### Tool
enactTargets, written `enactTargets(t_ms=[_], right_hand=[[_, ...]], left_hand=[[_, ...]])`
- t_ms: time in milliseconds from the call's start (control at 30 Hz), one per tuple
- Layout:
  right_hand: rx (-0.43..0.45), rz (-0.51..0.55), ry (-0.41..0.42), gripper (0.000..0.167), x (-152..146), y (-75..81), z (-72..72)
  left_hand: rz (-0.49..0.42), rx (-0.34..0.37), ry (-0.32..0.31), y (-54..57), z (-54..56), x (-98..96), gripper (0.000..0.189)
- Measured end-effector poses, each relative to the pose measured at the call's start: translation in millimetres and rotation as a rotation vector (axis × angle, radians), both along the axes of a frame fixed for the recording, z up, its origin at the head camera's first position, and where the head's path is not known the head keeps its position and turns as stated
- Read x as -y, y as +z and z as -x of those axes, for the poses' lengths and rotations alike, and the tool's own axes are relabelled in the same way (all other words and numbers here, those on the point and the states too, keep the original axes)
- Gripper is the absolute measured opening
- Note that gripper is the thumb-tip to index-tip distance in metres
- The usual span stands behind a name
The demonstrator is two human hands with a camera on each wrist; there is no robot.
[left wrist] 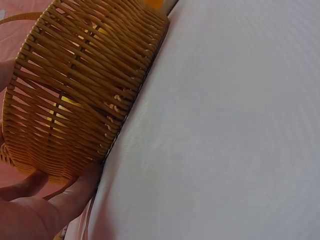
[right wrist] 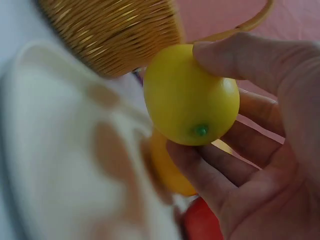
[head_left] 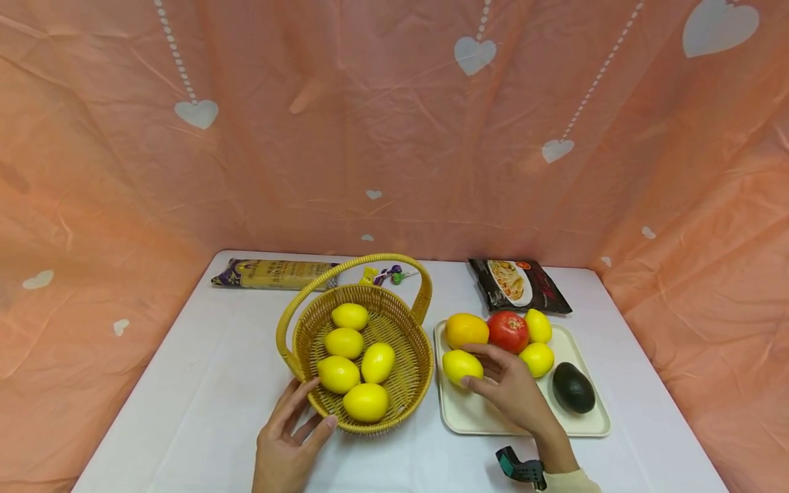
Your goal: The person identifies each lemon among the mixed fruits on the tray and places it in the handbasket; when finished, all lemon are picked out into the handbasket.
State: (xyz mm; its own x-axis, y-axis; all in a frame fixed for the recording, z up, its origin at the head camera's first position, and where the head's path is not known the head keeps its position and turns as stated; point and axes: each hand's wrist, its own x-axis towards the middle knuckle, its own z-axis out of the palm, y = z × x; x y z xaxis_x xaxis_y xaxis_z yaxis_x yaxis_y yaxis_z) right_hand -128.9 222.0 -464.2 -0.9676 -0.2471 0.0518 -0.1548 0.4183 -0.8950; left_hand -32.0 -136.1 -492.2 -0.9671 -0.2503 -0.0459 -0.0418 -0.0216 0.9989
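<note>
My right hand [head_left: 508,383] pinches a yellow lemon [head_left: 462,368] between thumb and fingers, over the left part of the cream tray [head_left: 493,423]. In the right wrist view the same lemon [right wrist: 190,95] shows its green stem end. With my left hand [head_left: 292,431] I hold the near left side of a woven basket [head_left: 425,373], fingers and thumb against its wall and rim. Several lemons [head_left: 366,402] lie inside it. On the tray are an orange-yellow fruit [head_left: 466,331], a red pomegranate [head_left: 508,331], two more lemons [head_left: 537,359] and a dark avocado [head_left: 573,388].
The basket's tall handle [head_left: 354,259] arches over its far side. Behind it lie a long noodle packet [head_left: 277,274] and small wrapped lollipops [head_left: 388,275]. A black food packet [head_left: 520,284] lies beyond the tray. A pink curtain [head_left: 394,150] surrounds the white table [head_left: 185,383].
</note>
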Motion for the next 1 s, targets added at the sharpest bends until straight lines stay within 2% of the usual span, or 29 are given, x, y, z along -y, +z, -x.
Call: enactTargets(t_ms=[100, 267, 433, 767, 1000], right_hand=[[-0.033, 0.032, 0.042, 0.049, -1, 10.5, -1.1], [-0.037, 0.062, 0.124, 0.050, 1, 26.4, -1.9], [-0.050, 0.055, 0.226, 0.047, 10, 37.2, 0.8], [-0.155, -0.095, 0.412, 0.039, 43, 43.3, 8.8], [-0.211, -0.193, 0.499, 0.038, 68, 45.3, 9.7]], left_hand=[[0.002, 0.000, 0.000, 0.5, -0.3, 0.1, 0.064], [0.003, 0.002, -0.005, 0.9, -0.3, 0.0, 0.064], [-0.001, 0.004, -0.004, 1.0, 0.0, -0.2, 0.064], [-0.001, -0.012, -0.001, 0.7, 0.3, 0.1, 0.063], [0.002, -0.008, -0.002, 1.5, -0.3, -0.3, 0.063]])
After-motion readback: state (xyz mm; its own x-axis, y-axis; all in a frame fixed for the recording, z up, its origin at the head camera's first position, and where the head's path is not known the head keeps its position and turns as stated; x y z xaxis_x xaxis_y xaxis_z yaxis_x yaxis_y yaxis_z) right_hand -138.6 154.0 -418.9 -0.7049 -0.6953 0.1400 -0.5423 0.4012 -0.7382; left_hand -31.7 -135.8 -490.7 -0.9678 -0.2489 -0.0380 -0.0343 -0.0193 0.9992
